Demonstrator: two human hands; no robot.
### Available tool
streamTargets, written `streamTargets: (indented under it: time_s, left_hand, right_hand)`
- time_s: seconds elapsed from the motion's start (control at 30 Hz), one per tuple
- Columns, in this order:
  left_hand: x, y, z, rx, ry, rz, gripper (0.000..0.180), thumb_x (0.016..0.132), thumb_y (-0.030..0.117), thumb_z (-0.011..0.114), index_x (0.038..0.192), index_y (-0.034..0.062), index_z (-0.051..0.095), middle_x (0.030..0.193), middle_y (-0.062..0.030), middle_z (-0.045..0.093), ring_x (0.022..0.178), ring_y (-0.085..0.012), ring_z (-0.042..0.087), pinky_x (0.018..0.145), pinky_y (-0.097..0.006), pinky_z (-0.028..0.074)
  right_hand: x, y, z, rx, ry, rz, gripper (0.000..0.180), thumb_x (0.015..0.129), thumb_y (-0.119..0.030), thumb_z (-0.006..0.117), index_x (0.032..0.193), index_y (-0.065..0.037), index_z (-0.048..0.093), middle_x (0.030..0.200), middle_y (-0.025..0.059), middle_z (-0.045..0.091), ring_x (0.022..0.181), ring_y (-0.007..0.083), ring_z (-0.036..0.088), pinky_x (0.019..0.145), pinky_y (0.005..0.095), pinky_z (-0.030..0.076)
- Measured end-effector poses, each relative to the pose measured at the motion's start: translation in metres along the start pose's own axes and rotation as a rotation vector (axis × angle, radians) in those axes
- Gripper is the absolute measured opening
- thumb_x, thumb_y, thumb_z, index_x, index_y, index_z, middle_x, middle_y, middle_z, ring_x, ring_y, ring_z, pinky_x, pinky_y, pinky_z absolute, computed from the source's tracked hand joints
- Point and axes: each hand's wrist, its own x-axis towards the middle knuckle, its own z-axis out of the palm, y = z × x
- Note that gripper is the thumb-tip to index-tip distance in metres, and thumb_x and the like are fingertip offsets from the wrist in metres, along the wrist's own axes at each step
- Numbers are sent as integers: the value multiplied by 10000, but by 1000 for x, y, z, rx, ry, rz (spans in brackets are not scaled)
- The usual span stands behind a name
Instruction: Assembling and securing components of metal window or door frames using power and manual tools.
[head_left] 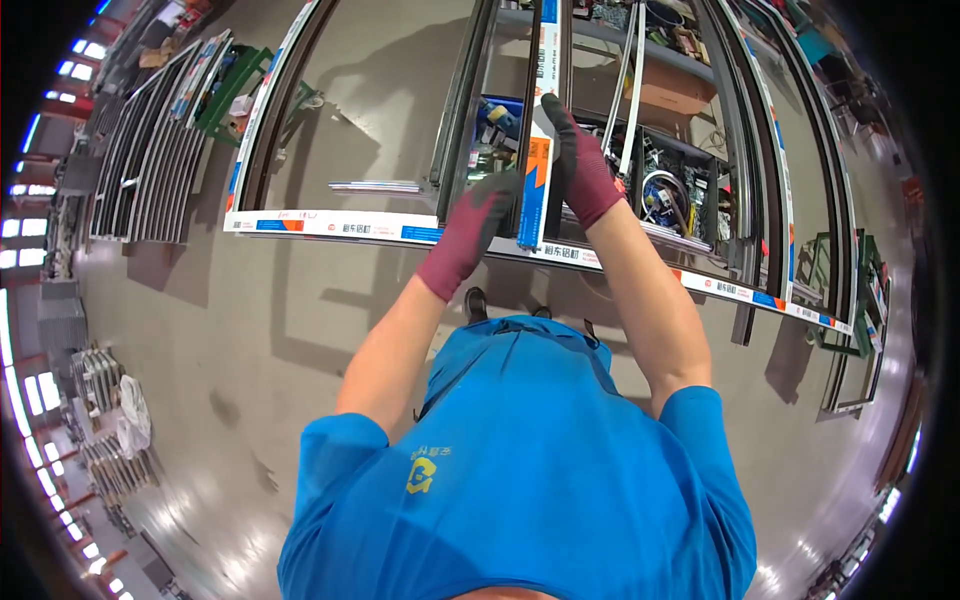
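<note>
In the head view, the bar (535, 200), with white, orange and blue film, was in the middle of a large frame (264, 120). About the progress, I could judge only a part: the left side and the front rail (360, 229) already met at their corner, and the bar was placed inside. Whether it was fastened, or the joining was left to do, could not be seen. Its long axis ran away from the person, nearly square to the front rail, the near end at this rail.

The right hand (585, 165) was against the bar, with one finger stretched along it; the other fingers were partly hidden, so I could not tell a pinch. The left hand (470, 228) was just beside it, its fingers close together, their tips unclear. Loose strips (375, 187) lay farther left.
</note>
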Motion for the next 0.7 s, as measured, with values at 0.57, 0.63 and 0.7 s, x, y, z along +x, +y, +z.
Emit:
streamTargets:
  time_s: [0.57,0.63,0.7]
  left_hand:
    - [21,41,6,-108,-216,-426,340,955,277,808,1079,-23,709,932,-9,691,836,-68,605,754,-268,511]
    - [18,35,5,-86,-219,-395,336,955,268,808,1088,-25,711,948,-12,700,843,-68,610,758,-266,512]
    - [15,20,4,-53,-195,-381,345,953,256,812,1111,-34,712,975,-29,718,861,-72,625,770,-259,517]
  right_hand:
    - [-117,139,-31,-590,163,-175,304,1093,-301,544,1142,-26,664,805,136,661,738,265,660,660,397,492]
    - [-129,136,-31,-588,151,-268,296,1097,-296,534,1070,-28,656,755,97,649,688,190,650,593,354,465]
    - [-143,132,-35,-892,184,-239,258,1044,-288,612,1128,-55,681,954,228,702,898,474,662,743,495,524]
